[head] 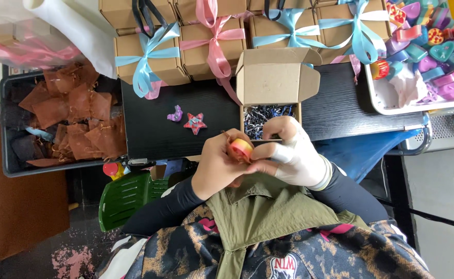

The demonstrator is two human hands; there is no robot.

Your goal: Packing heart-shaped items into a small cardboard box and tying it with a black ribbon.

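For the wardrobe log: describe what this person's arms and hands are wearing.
Both arms are in snug black long sleeves. The right hand wears a thin white glove with a paler band at the wrist. The left hand is bare, with no glove or jewellery visible.

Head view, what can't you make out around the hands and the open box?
- Pink and yellow piece: shape mostly hidden by left hand and right hand.
- Open cardboard box: contents under the shredded paper covered by right hand.
- White tray: cut off by the right edge.
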